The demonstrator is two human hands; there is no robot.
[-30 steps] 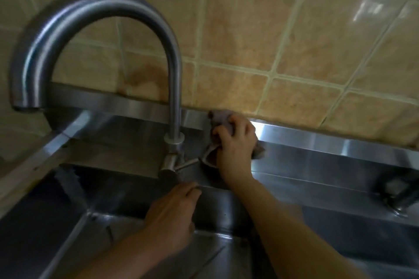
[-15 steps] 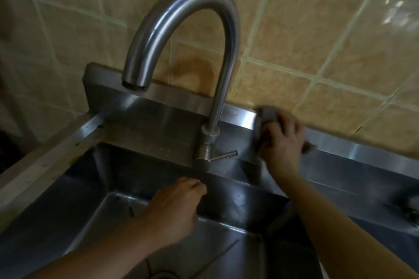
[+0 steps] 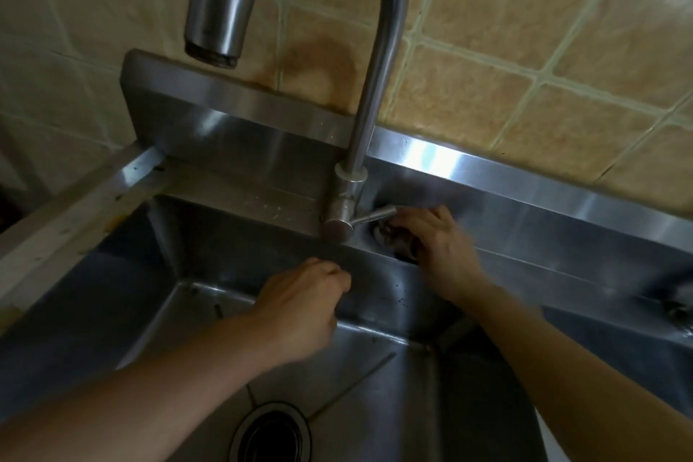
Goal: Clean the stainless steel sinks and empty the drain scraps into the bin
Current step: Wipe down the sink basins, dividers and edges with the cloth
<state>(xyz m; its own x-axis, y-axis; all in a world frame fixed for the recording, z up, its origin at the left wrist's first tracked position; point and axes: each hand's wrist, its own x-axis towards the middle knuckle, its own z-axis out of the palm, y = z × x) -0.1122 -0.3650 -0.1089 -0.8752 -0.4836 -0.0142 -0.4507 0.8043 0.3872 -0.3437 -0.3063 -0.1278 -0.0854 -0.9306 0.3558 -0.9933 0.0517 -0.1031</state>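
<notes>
A person's right hand presses a crumpled grey cloth onto the steel ledge behind the sink, fingers curled over the cloth in a closed grip, just right of the tap's base. The tap's small lever sticks out to the right and ends just above the cloth and the knuckles; whether it touches them cannot be told. The left hand is nearer and to the left, its fingers bent over the far wall of the sink below the tap; it appears to hold nothing, though the fingertips are hidden. Both bare forearms reach in from the near edge. The tap rises upright from the ledge and arches over to the left, its spout mouth pointing down above the basin. In the basin floor, near the bottom edge of the view, sits a round drain with a dark strainer. A steel upstand runs along the far side against a wall of tan tiles, one of them stained brown behind the tap. At the far right, a second fitting is partly in view.
</notes>
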